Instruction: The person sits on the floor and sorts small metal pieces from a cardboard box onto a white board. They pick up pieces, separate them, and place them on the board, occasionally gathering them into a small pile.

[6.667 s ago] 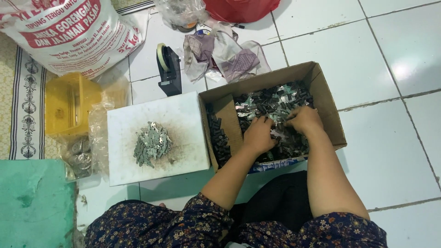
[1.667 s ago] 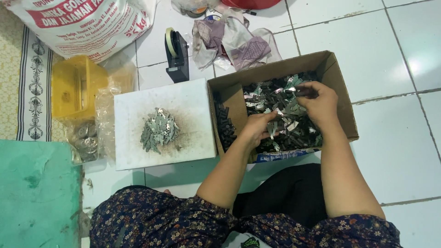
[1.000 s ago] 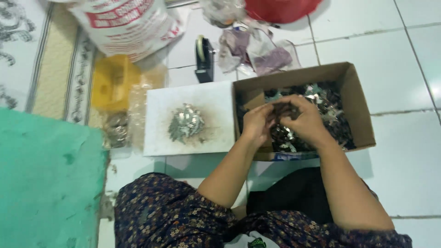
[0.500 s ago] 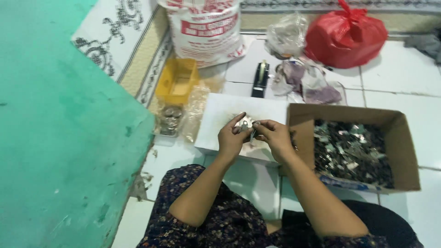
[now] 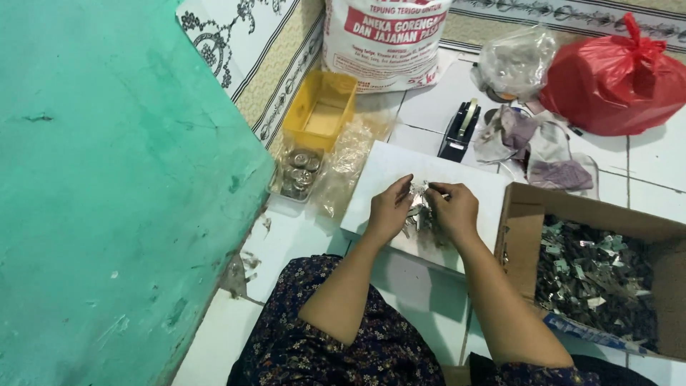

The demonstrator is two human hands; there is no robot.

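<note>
A small heap of silvery metal pieces (image 5: 421,211) lies on a white board (image 5: 386,175) that rests flat on the tiled floor (image 5: 643,168), and both hands are over that heap. The left hand (image 5: 389,207) sits on the heap's left edge with its fingers curled in close together, their tips touching the pieces; the right hand (image 5: 454,209) sits on the right edge, fingers likewise bent narrow, and seems to pinch a few pieces between thumb and forefinger, though the grip itself is too small to make out for sure. The two hands are just beside each other, nearly touching across the heap. To the right of the board, touching its edge, stands an open cardboard box (image 5: 522,225) holding many more dark and silvery pieces (image 5: 597,275). Behind the board stands a black tape dispenser (image 5: 459,130), and beside that lie some crumpled clear and purplish plastic bags (image 5: 543,154). Farther back are a knotted red plastic bag (image 5: 618,78), a clear plastic bag (image 5: 516,61) and a large white sack with red print (image 5: 386,39). Left of the board lie a crinkled clear wrapper (image 5: 350,154), a clear tub of round metal caps (image 5: 296,175) and a yellow plastic tray (image 5: 321,111). A green surface (image 5: 100,193) fills the left side, and the person's dark flowered clothing (image 5: 321,350) shows at the bottom.
</note>
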